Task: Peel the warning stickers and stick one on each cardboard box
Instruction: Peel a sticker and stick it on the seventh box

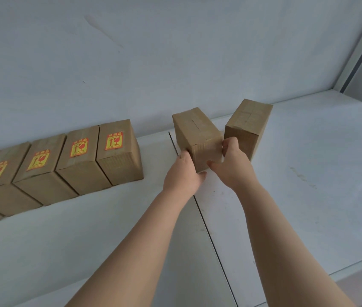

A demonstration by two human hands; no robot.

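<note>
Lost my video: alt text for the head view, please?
The left hand and right hand grip a bare cardboard box on a white table; a second bare box stands beside it. At left, stickered boxes line the wall.

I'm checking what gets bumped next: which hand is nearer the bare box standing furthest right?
Right. The right hand grips the held box just beside the rightmost box; the left hand grips the held box's opposite, left side.

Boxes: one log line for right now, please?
left hand, right hand hold bare box | stickered boxes lined left | second bare box right
</note>
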